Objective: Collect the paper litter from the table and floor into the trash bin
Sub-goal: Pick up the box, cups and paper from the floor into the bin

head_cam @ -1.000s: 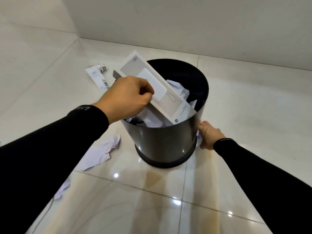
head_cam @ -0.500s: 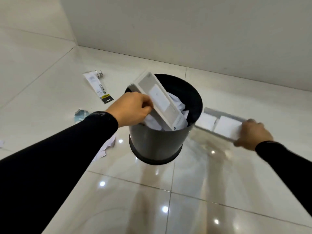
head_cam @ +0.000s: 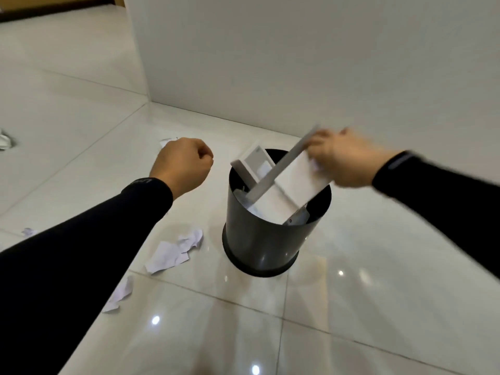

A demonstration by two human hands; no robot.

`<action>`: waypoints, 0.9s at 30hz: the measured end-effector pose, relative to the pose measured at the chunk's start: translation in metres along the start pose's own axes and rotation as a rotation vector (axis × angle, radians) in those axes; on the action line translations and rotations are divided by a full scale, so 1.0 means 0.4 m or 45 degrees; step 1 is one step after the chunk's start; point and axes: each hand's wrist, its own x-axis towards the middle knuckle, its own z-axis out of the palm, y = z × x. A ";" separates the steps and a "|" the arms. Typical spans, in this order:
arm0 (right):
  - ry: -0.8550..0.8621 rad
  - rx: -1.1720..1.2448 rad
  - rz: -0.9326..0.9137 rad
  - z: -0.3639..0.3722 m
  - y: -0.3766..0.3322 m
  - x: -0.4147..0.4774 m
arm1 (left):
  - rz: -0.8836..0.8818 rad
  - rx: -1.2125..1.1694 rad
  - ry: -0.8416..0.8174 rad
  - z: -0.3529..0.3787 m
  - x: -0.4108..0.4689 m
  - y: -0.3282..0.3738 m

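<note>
A round black trash bin [head_cam: 259, 239] stands on the glossy white tile floor. A white cardboard box lid [head_cam: 255, 165] leans inside it against the far rim, among crumpled paper. My right hand [head_cam: 343, 158] grips a second white box tray [head_cam: 292, 182], tilted over the bin with its lower end inside the opening. My left hand [head_cam: 184, 165] hovers to the left of the bin, fingers curled into a fist with nothing in it. Crumpled white paper [head_cam: 176, 250] lies on the floor left of the bin, with a smaller scrap [head_cam: 121, 293] nearer me.
A white wall [head_cam: 297, 63] rises right behind the bin, its corner at the left. More paper scraps lie at the far left edge [head_cam: 5, 139], by my left sleeve [head_cam: 28, 231], and behind my left hand [head_cam: 167, 142].
My left hand let go of the box lid, which now rests in the bin, and pulled back left. My right hand lifted the second tray off the floor and brought it over the bin.
</note>
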 end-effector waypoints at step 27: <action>-0.649 1.152 0.055 0.138 -1.032 0.347 | -1.073 0.246 0.344 -0.358 -0.446 -0.783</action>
